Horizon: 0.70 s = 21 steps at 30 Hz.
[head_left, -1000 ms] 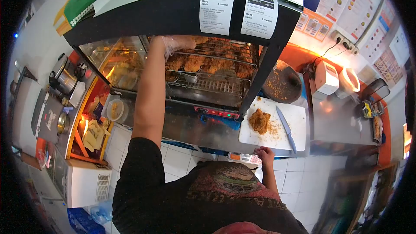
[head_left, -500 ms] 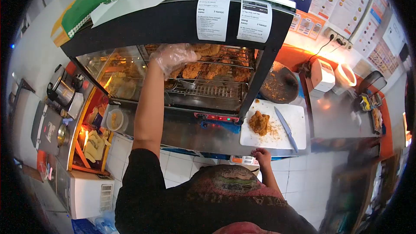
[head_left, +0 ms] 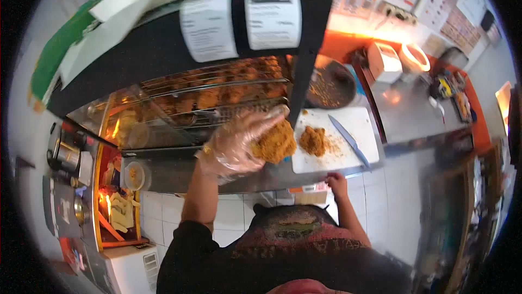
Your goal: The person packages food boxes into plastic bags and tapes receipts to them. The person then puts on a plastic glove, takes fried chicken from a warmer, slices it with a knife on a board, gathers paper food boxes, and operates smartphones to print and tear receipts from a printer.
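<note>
- Head view: the left hand (head_left: pixel 239 144), in a clear plastic glove, has its fingers (head_left: pixel 266 117) curled around a golden breaded fried cutlet (head_left: pixel 276 141), grasping it from above and the left.
- That held cutlet hangs in front of the glass-fronted warming cabinet (head_left: pixel 163 114), just left of the white rectangular cutting board (head_left: pixel 356 128).
- 1 second breaded fried piece (head_left: pixel 314 140) lies on the board amid crumbs, just beside the held cutlet.
- A grey-bladed knife (head_left: pixel 348 140) lies on the board, right of that piece.
- The bare right hand (head_left: pixel 337 181) rests on the steel worktop (head_left: pixel 179 171) edge below the board, fingers bent, grasping nothing visible.
</note>
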{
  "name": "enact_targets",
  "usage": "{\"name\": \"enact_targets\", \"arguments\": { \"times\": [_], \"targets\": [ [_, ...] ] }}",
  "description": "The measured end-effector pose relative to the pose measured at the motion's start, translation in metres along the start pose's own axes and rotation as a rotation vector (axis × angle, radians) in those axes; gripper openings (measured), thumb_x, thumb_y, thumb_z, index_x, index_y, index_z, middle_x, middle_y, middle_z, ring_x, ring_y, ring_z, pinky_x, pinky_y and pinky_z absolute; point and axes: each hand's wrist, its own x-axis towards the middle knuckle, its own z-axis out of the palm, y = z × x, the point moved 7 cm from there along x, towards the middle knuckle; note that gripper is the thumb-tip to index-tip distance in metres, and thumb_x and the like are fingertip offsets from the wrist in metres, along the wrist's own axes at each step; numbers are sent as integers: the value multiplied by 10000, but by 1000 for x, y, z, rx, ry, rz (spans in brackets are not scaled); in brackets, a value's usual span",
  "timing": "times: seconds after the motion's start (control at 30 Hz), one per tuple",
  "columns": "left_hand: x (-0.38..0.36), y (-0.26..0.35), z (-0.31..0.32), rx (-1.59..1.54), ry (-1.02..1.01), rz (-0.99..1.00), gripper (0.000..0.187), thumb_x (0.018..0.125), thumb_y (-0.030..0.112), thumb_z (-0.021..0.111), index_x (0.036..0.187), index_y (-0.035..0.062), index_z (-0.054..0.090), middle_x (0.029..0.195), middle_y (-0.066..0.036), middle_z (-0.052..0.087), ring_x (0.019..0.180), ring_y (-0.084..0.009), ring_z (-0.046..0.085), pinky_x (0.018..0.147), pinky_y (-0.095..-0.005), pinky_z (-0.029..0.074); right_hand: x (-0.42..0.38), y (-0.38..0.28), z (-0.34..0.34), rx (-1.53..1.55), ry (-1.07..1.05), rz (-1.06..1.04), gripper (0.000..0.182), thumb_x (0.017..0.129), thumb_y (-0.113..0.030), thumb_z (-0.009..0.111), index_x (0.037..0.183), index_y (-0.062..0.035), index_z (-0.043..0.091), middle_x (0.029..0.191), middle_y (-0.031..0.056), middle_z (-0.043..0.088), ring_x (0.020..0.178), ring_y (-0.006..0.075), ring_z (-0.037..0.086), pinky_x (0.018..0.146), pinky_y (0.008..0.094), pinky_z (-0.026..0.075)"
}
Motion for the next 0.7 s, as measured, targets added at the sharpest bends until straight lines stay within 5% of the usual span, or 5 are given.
{"name": "enact_targets", "arguments": {
  "times": [0.1,0.27,0.33,0.47,0.7],
  "targets": [
    [13,-19,98,-259,-78,-87,971,611,18,805,1480,53,374,1520,-117,414,1361,-257,446,1133,-389,334,24,5,-64,-310,284,-108,242,870,-196,597,992,-25,717,942,178,725,901,289,699,795,389,529],
    [45,-39,241,-751,17,-394,843,703,15,736,1467,22,380,1500,-173,417,1383,-291,412,1159,-354,306,70,-35,-129,-740,501,-527,465,650,-74,722,1109,-101,655,1148,153,622,1070,357,571,948,448,447],
    [66,-62,288,-638,216,-261,823,693,22,739,1444,-1,401,1469,-216,441,1362,-297,440,1143,-362,330,92,-42,-129,-862,363,-321,479,657,-160,769,1122,-124,660,1126,122,630,1055,332,583,931,450,455],
    [137,-84,331,-116,248,-430,797,676,115,749,1407,15,448,1279,-229,585,1204,-365,546,1036,-422,432,134,-33,-140,-821,194,-327,365,694,-172,770,1042,-90,700,1008,136,642,958,325,620,850,437,485],
    [182,-126,416,394,-60,-832,792,793,242,702,1480,82,342,1254,-193,565,1156,-392,516,977,-490,449,140,-27,-244,-512,93,-411,360,698,-102,790,1013,10,656,973,159,638,867,295,630,777,377,515]
  ]
}}
